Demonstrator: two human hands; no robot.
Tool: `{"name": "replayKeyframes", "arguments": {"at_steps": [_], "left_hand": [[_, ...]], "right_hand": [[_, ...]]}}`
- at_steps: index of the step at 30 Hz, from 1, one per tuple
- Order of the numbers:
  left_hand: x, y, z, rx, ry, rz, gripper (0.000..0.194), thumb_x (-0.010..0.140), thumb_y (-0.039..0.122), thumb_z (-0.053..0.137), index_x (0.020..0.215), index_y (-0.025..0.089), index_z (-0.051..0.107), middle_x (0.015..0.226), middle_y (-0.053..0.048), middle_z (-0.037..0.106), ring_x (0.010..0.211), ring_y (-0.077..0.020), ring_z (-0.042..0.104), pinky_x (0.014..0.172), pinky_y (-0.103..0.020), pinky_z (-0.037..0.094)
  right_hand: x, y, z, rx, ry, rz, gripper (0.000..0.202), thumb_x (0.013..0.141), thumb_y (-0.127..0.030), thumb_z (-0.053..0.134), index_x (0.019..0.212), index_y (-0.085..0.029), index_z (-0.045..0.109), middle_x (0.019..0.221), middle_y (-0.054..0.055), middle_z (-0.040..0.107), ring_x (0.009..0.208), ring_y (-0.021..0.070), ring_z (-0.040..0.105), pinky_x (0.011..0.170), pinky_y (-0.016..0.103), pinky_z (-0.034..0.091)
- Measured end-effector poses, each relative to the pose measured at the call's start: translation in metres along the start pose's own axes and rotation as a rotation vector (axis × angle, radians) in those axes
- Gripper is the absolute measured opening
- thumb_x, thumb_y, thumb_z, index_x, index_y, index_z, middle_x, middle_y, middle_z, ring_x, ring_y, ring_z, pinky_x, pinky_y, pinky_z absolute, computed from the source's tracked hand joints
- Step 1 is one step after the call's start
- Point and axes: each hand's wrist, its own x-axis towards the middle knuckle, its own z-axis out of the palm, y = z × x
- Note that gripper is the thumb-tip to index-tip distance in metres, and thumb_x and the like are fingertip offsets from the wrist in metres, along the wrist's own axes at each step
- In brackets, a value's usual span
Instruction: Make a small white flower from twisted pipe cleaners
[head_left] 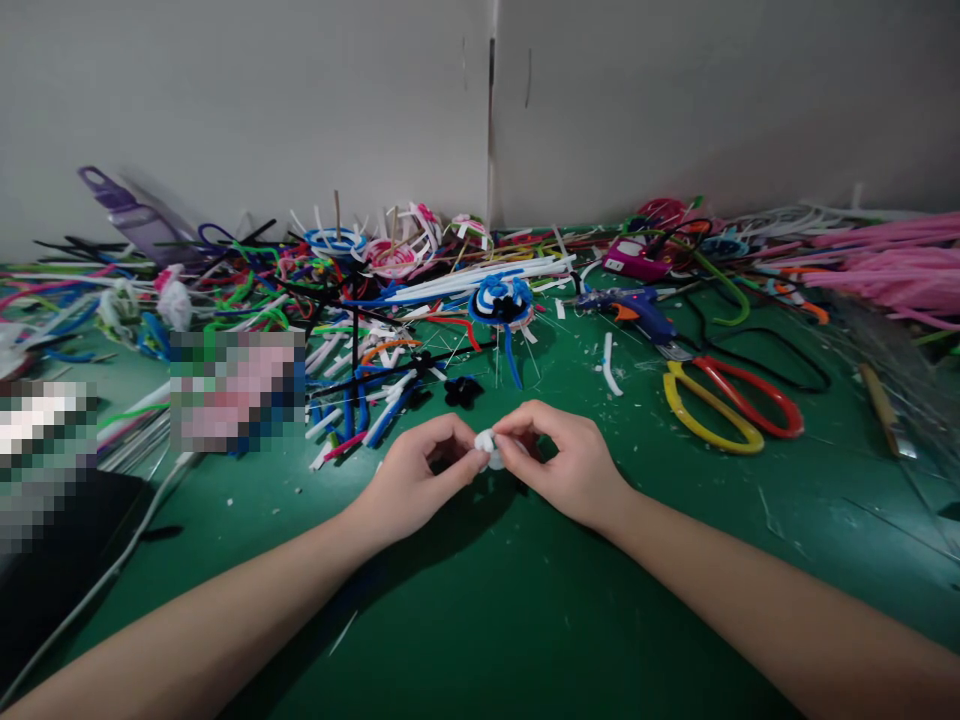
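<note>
Between the fingertips of both hands is a small piece of white pipe cleaner, bent into a compact shape and partly covered by the fingers. My left hand pinches it from the left with thumb and forefinger. From the other side, my right hand grips it the same way. Just beyond the fingers lies a black flower-like pipe cleaner piece. Further back sits a blue, white and black coiled pipe cleaner piece with a blue stem.
Scissors with yellow and red handles lie to the right, near a blue glue gun. Pipe cleaner scraps and a purple bottle are left and behind. Pink pipe cleaners fill the far right of the green table.
</note>
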Motion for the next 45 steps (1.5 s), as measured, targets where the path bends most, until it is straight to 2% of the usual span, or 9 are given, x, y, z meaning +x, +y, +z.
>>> {"name": "replayKeyframes", "arguments": {"at_steps": [22, 45], "left_hand": [[-0.0001, 0.0012, 0.0006, -0.043, 0.046, -0.021, 0.015, 0.084, 0.028, 0.056, 0.075, 0.017, 0.052, 0.063, 0.003, 0.052, 0.058, -0.01, 0.051, 0.057, -0.024, 0.042], [0.0009, 0.0024, -0.0002, -0.02, 0.015, -0.04, 0.015, 0.084, 0.03, 0.055, 0.078, 0.016, 0.054, 0.064, 0.002, 0.053, 0.057, -0.0104, 0.051, 0.055, -0.023, 0.041]], "right_hand": [[-0.001, 0.0023, -0.0003, 0.009, -0.048, 0.022, 0.01, 0.085, -0.026, 0.056, 0.085, -0.018, 0.063, 0.067, -0.001, 0.062, 0.055, 0.0079, 0.053, 0.052, 0.02, 0.042], [-0.0001, 0.0023, -0.0015, 0.073, -0.139, 0.081, 0.01, 0.085, -0.026, 0.054, 0.085, -0.018, 0.059, 0.067, -0.002, 0.06, 0.056, 0.0084, 0.053, 0.053, 0.02, 0.041]]}}
